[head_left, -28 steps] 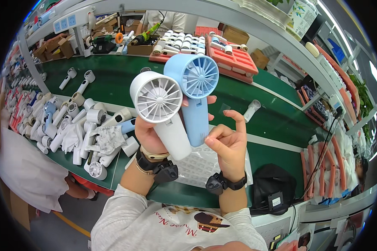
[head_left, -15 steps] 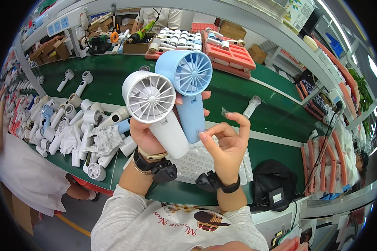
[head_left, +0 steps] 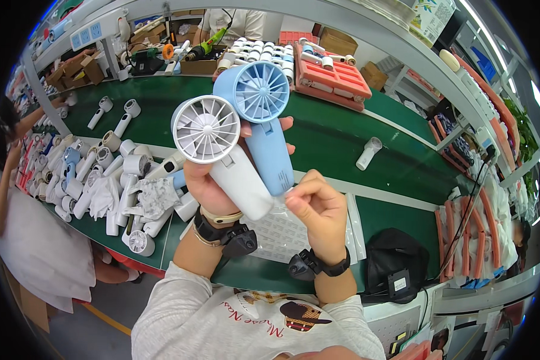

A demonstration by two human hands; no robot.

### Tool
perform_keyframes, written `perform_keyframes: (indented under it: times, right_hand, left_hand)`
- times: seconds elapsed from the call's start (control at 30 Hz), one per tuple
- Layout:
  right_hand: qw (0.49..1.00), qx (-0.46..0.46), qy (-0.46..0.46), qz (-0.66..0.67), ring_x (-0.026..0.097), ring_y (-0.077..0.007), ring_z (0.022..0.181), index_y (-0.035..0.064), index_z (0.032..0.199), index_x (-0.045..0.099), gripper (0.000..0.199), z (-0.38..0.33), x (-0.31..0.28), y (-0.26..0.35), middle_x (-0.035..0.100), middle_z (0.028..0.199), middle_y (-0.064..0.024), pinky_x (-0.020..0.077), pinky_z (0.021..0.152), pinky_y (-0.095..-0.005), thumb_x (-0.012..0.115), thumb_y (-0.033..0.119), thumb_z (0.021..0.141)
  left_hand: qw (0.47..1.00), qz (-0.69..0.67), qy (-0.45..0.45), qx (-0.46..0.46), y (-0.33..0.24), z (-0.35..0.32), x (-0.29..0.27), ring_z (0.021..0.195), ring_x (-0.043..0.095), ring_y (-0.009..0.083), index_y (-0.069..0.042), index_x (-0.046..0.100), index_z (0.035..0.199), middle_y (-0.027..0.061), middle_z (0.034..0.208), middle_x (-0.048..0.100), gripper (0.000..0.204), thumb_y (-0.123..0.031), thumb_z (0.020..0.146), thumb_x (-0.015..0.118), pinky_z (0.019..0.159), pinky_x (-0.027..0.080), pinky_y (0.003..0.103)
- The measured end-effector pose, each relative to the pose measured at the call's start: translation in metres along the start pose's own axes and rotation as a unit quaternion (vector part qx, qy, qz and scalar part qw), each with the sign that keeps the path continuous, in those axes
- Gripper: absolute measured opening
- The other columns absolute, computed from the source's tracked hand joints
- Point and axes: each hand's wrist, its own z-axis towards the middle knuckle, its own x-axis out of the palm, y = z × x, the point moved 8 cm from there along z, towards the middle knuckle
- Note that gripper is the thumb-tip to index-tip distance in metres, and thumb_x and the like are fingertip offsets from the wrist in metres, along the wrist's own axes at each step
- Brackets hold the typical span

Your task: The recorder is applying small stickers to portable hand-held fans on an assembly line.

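My left hand (head_left: 203,186) grips two handheld fans together, heads up and tilted leftward. The white fan (head_left: 241,183) lies in front, its round spoked grille facing me. Behind and right of it is the light blue fan (head_left: 269,157), with small dark print low on its handle. Left fingertips show past the blue handle's right side. My right hand (head_left: 323,210) is closed in a pinch at the blue handle's lower end. A tiny pale bit shows at its fingertips, too small to name. Below the hands lies a clear-wrapped sheet of small printed labels (head_left: 282,234).
A heap of fans and parts (head_left: 111,174), with a crumpled cloth (head_left: 156,197), covers the left bench. A lone white fan (head_left: 369,153) lies right of centre. Red trays (head_left: 336,78) stand behind; a black bag (head_left: 396,261) sits at right. People are at left and behind.
The two fans have shifted slightly left and up in my left hand. My right index finger has come down to the thumb; the small clear piece by that finger is no longer there.
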Motion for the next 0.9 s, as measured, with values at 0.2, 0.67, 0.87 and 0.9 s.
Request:
perform_keyframes:
  times: [0.2, 0.67, 0.87, 0.9]
  right_hand:
    - [0.998, 0.022, 0.012, -0.051, 0.044, -0.0098, 0.074, 0.0042, 0.082, 0.070, 0.011, -0.005, 0.010, -0.007, 0.051, 0.078, 0.0000, 0.0347, 0.069, -0.0234, 0.076, 0.009, 0.075]
    - [0.895, -0.239, -0.111, -0.361, 0.041, -0.0152, 0.068, 0.0042, 0.068, 0.061, 0.018, -0.020, 0.029, 0.039, 0.044, 0.073, -0.0034, 0.0326, 0.063, -0.0270, 0.079, 0.005, 0.070]
    - [0.895, -0.241, -0.136, -0.351, 0.037, -0.0165, 0.062, 0.0066, 0.060, 0.038, 0.040, -0.011, 0.006, 0.035, 0.040, 0.067, -0.0045, 0.0288, 0.056, -0.0282, 0.076, 0.002, 0.071]
    - [0.888, -0.256, -0.129, -0.360, 0.037, -0.0163, 0.061, 0.0064, 0.060, 0.034, 0.042, -0.012, 0.003, 0.040, 0.040, 0.066, -0.0045, 0.0284, 0.055, -0.0280, 0.075, 0.001, 0.071]
  left_hand:
    - [0.998, 0.037, -0.033, 0.038, -0.002, -0.002, -0.002, 0.116, 0.049, 0.0438, -0.001, 0.052, 0.112, 0.0339, 0.130, 0.041, 0.059, -0.052, 0.081, 0.046, 0.090, 0.047, 0.054]
    - [0.995, 0.101, 0.010, 0.017, 0.001, -0.003, 0.012, 0.128, 0.037, 0.0442, -0.010, 0.050, 0.105, 0.0211, 0.135, 0.040, 0.049, -0.054, 0.085, 0.050, 0.095, 0.039, 0.062]
    - [0.995, 0.093, -0.036, -0.004, 0.005, -0.002, 0.006, 0.127, 0.039, 0.0423, -0.009, 0.050, 0.102, 0.0244, 0.137, 0.037, 0.049, -0.053, 0.084, 0.050, 0.095, 0.040, 0.061]
    - [0.996, 0.083, -0.043, -0.006, 0.008, -0.002, 0.002, 0.127, 0.040, 0.0419, -0.007, 0.050, 0.104, 0.0248, 0.136, 0.039, 0.049, -0.052, 0.083, 0.051, 0.095, 0.041, 0.060]
